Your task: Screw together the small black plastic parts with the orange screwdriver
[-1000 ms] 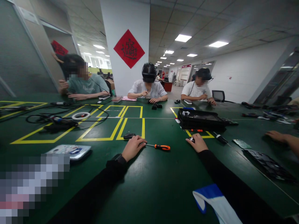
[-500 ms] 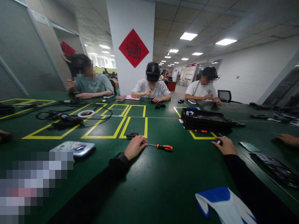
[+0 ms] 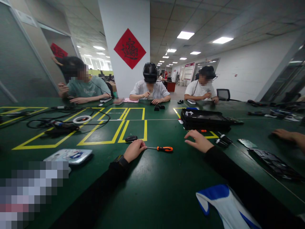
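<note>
My left hand (image 3: 135,150) rests on the green table with its fingers curled in. Its fingertips meet the shaft end of an orange-and-black screwdriver (image 3: 165,149); whether they grip it is hidden. Just beyond the knuckles lies a black handle-shaped piece (image 3: 131,139). My right hand (image 3: 199,141) is open and empty, fingers spread, in front of a black rectangular casing (image 3: 205,119). Part of another orange-handled tool (image 3: 203,130) shows between that hand and the casing. To the right of the hand lie small black-and-white pieces (image 3: 224,140).
A blue-and-white glove (image 3: 220,200) lies at the front right. Left stand a pale printed tin (image 3: 69,156) and tangled black cables (image 3: 59,124). A flat black part (image 3: 275,162) and another person's hand (image 3: 282,134) are at the right. Several people sit opposite.
My right hand has moved left from the small black pieces, letting go of a dark piece, and its fingers have spread. My left hand stays by the screwdriver. The view has turned slightly right.
</note>
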Motion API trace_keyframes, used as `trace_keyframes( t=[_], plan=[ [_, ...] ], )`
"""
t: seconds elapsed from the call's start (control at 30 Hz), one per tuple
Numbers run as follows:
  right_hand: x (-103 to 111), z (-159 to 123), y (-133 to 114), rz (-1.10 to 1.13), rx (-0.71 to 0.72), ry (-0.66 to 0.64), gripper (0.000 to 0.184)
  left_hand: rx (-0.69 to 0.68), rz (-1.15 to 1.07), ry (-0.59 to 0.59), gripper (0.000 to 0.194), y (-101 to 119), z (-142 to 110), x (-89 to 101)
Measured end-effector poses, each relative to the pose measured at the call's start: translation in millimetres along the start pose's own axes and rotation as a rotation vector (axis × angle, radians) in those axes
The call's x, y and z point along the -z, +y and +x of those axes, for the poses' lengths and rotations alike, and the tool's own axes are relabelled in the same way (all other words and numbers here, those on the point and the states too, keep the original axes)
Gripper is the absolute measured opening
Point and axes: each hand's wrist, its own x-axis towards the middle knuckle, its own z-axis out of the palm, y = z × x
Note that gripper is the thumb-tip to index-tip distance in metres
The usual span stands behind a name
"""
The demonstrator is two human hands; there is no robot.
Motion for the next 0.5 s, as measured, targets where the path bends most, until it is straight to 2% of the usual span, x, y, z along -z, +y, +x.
trace_keyframes(
  t=[0.07,0.1,0.17,0.3,0.4,0.5],
  plan=[
    [-7.4,12.4,-18.4,0.002,0.08,-0.124,0.021,0.011,-0.004,-0.023,0.027,0.0,0.0,1.4],
    [-10.6,15.3,-20.6,-0.028,0.079,-0.135,0.02,0.018,-0.008,-0.035,0.027,0.1,-0.1,2.0],
    [-15.1,13.0,-10.4,-0.127,-0.012,-0.051,0.018,0.022,-0.019,-0.053,0.028,0.1,-0.4,2.9],
    [-17.0,-22.0,52.1,-0.365,-0.326,0.252,0.03,-0.026,-0.055,-0.029,0.03,-0.7,-2.3,3.6],
    [-15.8,-62.3,107.2,-0.447,-0.457,0.249,0.035,-0.06,-0.096,-0.002,0.03,-1.8,-4.8,4.4],
    [-11.7,-101.4,148.7,-0.376,-0.477,0.178,0.036,-0.065,-0.142,-0.006,0.028,-3.3,-7.1,6.1]
  ],
)
